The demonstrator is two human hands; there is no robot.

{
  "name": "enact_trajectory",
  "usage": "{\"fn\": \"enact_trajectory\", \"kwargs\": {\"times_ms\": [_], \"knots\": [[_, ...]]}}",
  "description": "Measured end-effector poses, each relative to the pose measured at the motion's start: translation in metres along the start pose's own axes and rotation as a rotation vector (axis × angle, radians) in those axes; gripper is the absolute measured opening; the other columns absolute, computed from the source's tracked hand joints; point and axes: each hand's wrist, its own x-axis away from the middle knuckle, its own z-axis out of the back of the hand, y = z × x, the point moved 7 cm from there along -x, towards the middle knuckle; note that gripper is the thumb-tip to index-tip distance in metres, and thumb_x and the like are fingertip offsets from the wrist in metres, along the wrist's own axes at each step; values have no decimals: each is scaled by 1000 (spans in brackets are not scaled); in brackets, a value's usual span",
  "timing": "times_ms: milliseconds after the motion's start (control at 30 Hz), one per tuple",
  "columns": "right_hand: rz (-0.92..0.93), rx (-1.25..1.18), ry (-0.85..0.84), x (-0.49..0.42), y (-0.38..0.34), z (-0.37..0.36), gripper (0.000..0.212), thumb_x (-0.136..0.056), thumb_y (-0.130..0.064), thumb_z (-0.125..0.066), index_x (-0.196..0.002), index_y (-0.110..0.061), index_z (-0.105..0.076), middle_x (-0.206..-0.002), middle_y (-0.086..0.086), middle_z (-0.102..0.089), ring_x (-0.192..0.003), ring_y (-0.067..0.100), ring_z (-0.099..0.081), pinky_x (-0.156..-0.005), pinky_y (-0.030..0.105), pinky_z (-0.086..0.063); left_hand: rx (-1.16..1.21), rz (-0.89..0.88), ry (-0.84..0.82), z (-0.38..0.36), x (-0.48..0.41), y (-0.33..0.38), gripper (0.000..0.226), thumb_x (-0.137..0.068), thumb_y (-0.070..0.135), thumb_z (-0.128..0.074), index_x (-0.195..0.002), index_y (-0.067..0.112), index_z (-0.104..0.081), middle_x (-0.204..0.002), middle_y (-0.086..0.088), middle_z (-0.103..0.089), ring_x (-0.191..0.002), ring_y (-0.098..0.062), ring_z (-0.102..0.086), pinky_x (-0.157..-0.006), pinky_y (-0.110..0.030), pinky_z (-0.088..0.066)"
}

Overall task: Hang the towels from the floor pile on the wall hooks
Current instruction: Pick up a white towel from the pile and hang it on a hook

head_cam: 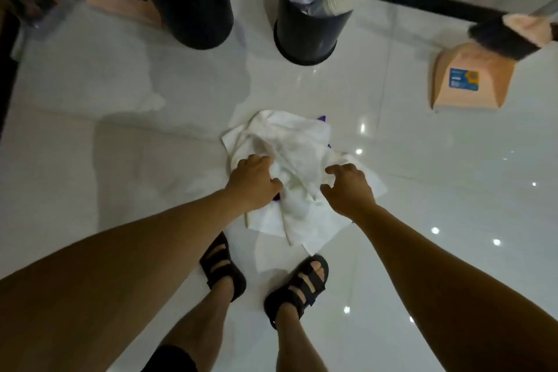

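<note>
Step in hand: I am picking one towel off the towel pile to carry to the hooks. No hook shows in this view.
Where the pile lies: mid-floor, just ahead of my sandals and well short of the far edge, where the black bin stands.
Left hand: knuckles up, fingers curled down into a fold of white cloth, thumb pressed against it. I judge it a grip, though the fingertips are hidden.
Right hand: fingers half-curled and spread like a claw, at the pile's right side. It holds nothing that I can see.
What is underneath: a purple cloth peeks out at the pile's far side, so the layers overlap.
Doing it well: I find one edge of the top white towel and pinch two points along that same edge, one per hand. I lift slowly, so the lower layers drop away.
Risk: a bunched grab likely takes two towels at once, or drags the pile toward the bin.
Check before rising: only one layer hangs between my hands.
</note>
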Motion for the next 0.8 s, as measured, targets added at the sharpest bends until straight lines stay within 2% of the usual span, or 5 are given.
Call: {"fn": "enact_trajectory", "kwargs": {"times_ms": [300, 433, 500, 633, 800], "knots": [[110, 311, -22, -117, 59, -118, 57, -84, -23, -64, -138, -18, -44, -150, 7, -28, -138, 28, -24, -99, 40, -40, 75, 2, 19, -121, -88, -42, 53, -91, 31, -55, -138, 12, -41, -143, -7, -35, -131, -27, -33, -107, -39, -35], [116, 445, 43, -127, 68, -125, 25, -85, -5, -54, -109, -9, -59, -113, 9, -54, -108, 29, -52, -81, 36, -50, 84, -13, 29, -126, -93, -46, 53, -91, 31, -55, -139, 12, -41, -143, -6, -35, -131, -26, -32, -105, -36, -33], [104, 428, 58, -121, 67, -118, 21, -88, -4, -48, -103, -11, -62, -96, 7, -60, -88, 26, -58, -68, 31, -48, 78, 0, 9, -118, -87, -47, 55, -90, 32, -55, -140, 12, -39, -143, -6, -35, -132, -26, -32, -107, -37, -33], [67, 196, 70, -91, 49, -73, 20, -94, -20, -47, -92, -17, -67, -79, 1, -63, -76, 24, -61, -62, 29, -47, 39, 18, -27, -80, -60, -35, 59, -89, 33, -56, -142, 14, -37, -142, -9, -37, -131, -28, -34, -108, -40, -35], [41, -464, 317, -16, -7, 35, 22, -93, -34, -57, -98, -18, -71, -96, -4, -69, -91, 17, -63, -80, 30, -48, 59, -36, 26, 5, -6, 13, 40, -84, 29, -57, -120, 13, -51, -123, -11, -51, -116, -32, -48, -93, -37, -43]]}}
